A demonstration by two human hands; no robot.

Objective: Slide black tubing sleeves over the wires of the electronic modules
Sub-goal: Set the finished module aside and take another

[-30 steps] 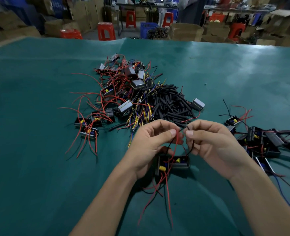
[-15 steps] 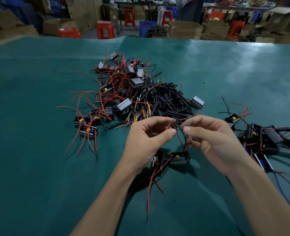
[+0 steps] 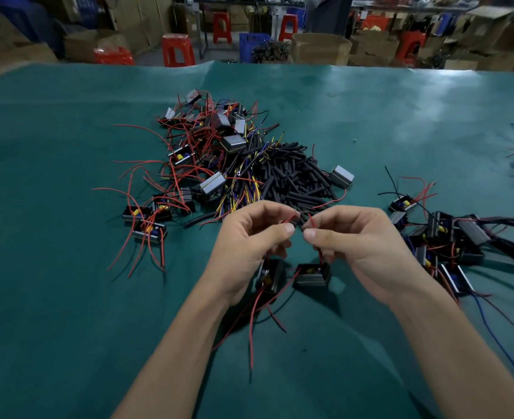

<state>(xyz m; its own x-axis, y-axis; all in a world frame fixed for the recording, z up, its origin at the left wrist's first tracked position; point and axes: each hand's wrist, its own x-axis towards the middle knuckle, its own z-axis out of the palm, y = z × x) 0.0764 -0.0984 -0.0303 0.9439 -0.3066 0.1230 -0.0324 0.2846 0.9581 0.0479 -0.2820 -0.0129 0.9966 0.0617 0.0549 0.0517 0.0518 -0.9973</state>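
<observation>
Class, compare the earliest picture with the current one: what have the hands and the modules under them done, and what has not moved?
Both hands, left and right, rose slightly, keeping their grip on the red wires. The two modules beneath, side by side earlier, swung apart. The sleeve pile and the table stayed put.

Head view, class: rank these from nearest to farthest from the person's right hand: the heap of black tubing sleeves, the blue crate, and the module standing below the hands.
From the right hand:
1. Module, just below the hand, toward the left.
2. Heap of black tubing sleeves, beyond the hands, mid-table.
3. Blue crate, on the floor past the table's far edge.
</observation>
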